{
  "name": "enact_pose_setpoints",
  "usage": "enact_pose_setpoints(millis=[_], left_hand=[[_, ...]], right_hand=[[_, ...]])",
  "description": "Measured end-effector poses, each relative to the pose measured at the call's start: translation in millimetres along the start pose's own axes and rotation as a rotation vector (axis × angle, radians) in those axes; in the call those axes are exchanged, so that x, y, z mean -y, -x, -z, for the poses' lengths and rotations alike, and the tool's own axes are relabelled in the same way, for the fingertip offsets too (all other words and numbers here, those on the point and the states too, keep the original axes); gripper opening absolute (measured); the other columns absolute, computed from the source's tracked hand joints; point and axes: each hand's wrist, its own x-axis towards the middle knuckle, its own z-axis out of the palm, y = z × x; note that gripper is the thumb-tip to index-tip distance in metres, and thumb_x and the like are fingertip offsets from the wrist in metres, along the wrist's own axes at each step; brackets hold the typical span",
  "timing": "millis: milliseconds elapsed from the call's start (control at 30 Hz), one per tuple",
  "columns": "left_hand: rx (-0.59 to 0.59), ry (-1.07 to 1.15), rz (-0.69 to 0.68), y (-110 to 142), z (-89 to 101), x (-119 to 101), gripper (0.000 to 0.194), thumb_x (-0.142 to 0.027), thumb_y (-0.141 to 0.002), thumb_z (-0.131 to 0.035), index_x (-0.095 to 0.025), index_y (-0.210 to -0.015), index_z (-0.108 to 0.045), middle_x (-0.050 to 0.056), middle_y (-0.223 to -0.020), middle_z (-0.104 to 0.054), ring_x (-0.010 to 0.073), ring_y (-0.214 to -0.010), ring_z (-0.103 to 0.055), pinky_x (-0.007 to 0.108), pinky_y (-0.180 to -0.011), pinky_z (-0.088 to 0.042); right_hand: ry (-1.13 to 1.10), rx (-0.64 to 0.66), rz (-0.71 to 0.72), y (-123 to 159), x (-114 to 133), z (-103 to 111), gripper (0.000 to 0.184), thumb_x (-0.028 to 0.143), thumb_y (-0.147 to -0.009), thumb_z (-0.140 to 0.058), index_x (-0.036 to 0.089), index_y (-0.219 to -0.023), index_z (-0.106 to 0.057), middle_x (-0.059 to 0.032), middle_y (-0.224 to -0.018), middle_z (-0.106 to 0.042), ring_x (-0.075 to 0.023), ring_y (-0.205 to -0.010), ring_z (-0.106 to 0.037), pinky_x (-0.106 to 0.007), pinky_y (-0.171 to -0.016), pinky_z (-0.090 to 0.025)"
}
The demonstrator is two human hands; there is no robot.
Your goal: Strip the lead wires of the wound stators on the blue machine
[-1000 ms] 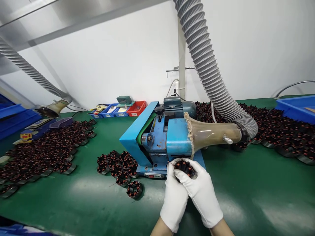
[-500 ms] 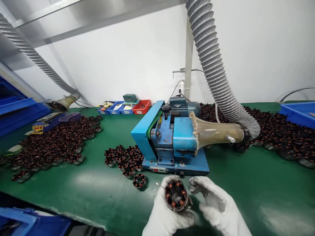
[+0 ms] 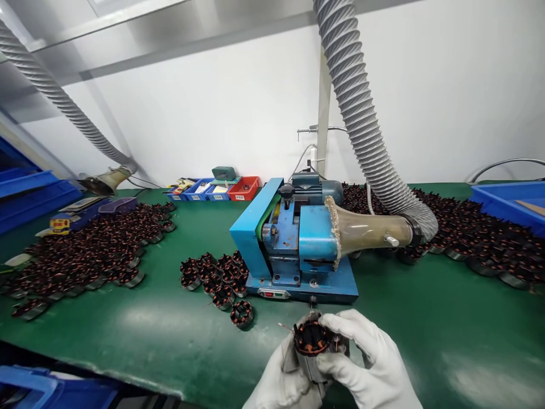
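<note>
A ring-shaped motor stator (image 3: pixel 313 341) with copper windings is held upright before the blue machine, its open top facing me. My left hand (image 3: pixel 283 369), in a white glove, grips it from the left and below. From the right, my right hand (image 3: pixel 368 358), gloved too, closes round it with thumb and fingers on its rim and side. A thin wire sticks out at the stator's left. Just beyond my hands stands the blue belt machine (image 3: pixel 285 250), with a red and green switch on its base. A single stator (image 3: pixel 242 314) lies left of my hands, beside a small cluster of stators (image 3: pixel 215 275).
A large pile of stators (image 3: pixel 93 244) covers the left of the green table (image 3: pixel 179 335); another pile (image 3: pixel 468 238) lies at right. A grey hose (image 3: pixel 353 96) runs down to the machine's funnel. Small blue bins and a red bin (image 3: pixel 244 189) stand at the back.
My right hand has moved left from beside the stator and taken hold of it. The stator has tilted, showing more of its metal side, and shifted slightly right.
</note>
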Motion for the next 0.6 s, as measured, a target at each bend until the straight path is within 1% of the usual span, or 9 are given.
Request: enact_pose_setpoints(millis=[67,133,200,233,300,367,433,500,600], left_hand=[[0.008,0.013,0.036,-2,-2.6,2,0.035,-0.033,-0.067,-0.075,-0.021,-0.100,-0.069,0.008,-0.101,-0.070,0.0280,-0.110,-0.057,0.039,-0.098,-0.039],[0.018,0.015,0.056,0,-5.9,5,0.045,-0.025,-0.061,-0.081,-0.027,-0.104,-0.068,0.006,-0.105,-0.070,0.0248,-0.102,-0.063,0.035,-0.090,-0.044],[0.036,-0.006,0.056,3,-8.1,8,0.053,-0.025,-0.059,-0.083,-0.029,-0.108,-0.065,0.005,-0.101,-0.072,0.0225,-0.089,-0.067,0.031,-0.078,-0.047],[0.045,-0.014,0.048,4,-8.5,9,0.054,-0.026,-0.058,-0.083,-0.029,-0.109,-0.065,0.005,-0.097,-0.073,0.0220,-0.085,-0.069,0.030,-0.075,-0.047],[0.051,-0.016,0.040,4,-8.2,10,0.051,-0.025,-0.059,-0.082,-0.027,-0.107,-0.065,0.005,-0.095,-0.073,0.0217,-0.081,-0.069,0.029,-0.072,-0.048],[0.032,-0.011,0.071,2,-6.5,10,0.038,-0.031,-0.066,-0.077,-0.022,-0.101,-0.068,0.007,-0.098,-0.072,0.0222,-0.081,-0.069,0.030,-0.072,-0.050],[-0.020,-0.032,0.111,-1,-3.3,9,0.036,-0.043,-0.073,-0.068,-0.016,-0.097,-0.068,0.011,-0.099,-0.071,0.0244,-0.084,-0.069,0.033,-0.075,-0.051],[-0.125,-0.102,0.085,-5,1.6,8,0.042,-0.053,-0.077,-0.059,-0.016,-0.095,-0.068,0.011,-0.097,-0.070,0.0266,-0.090,-0.067,0.037,-0.080,-0.051],[-0.252,-0.235,0.006,-12,9.7,8,0.040,-0.054,-0.075,-0.060,-0.019,-0.092,-0.066,0.008,-0.094,-0.069,0.0266,-0.097,-0.064,0.039,-0.087,-0.049]], right_hand=[[0.054,0.021,0.056,5,0,3,0.027,0.027,-0.081,-0.065,0.024,-0.108,-0.062,-0.0034,-0.083,-0.069,-0.0144,-0.067,-0.067,-0.019,-0.062,-0.051],[0.123,-0.026,0.085,7,2,2,0.024,0.018,-0.081,-0.064,0.024,-0.105,-0.063,-0.0034,-0.080,-0.070,-0.0151,-0.066,-0.065,-0.021,-0.063,-0.050],[0.135,-0.103,-0.001,6,6,-3,0.013,0.015,-0.081,-0.063,0.024,-0.089,-0.068,-0.0005,-0.069,-0.068,-0.0145,-0.059,-0.062,-0.023,-0.060,-0.047],[0.095,-0.141,-0.106,4,8,-6,0.009,0.017,-0.081,-0.063,0.023,-0.076,-0.068,0.0013,-0.061,-0.064,-0.0132,-0.053,-0.058,-0.022,-0.055,-0.045],[-0.117,-0.192,-0.439,-2,10,-12,0.029,0.030,-0.080,-0.065,0.020,-0.053,-0.059,0.0038,-0.046,-0.052,-0.0095,-0.042,-0.047,-0.020,-0.044,-0.039],[-0.474,-0.232,-0.815,-9,10,-15,0.043,0.046,-0.074,-0.068,0.018,-0.047,-0.052,0.0063,-0.040,-0.041,-0.0057,-0.033,-0.036,-0.017,-0.033,-0.029],[-0.847,-0.300,-1.042,-14,9,-14,0.043,0.054,-0.067,-0.071,0.018,-0.050,-0.054,0.0074,-0.040,-0.042,-0.0036,-0.030,-0.031,-0.015,-0.029,-0.024],[-1.068,-0.324,-1.049,-16,6,-9,0.036,0.052,-0.059,-0.077,0.019,-0.064,-0.065,0.0046,-0.049,-0.054,-0.0051,-0.034,-0.042,-0.015,-0.032,-0.034],[-0.956,-0.164,-0.862,-13,6,-3,0.038,0.040,-0.049,-0.086,0.022,-0.080,-0.075,-0.0041,-0.073,-0.069,-0.0162,-0.060,-0.063,-0.024,-0.055,-0.052]])
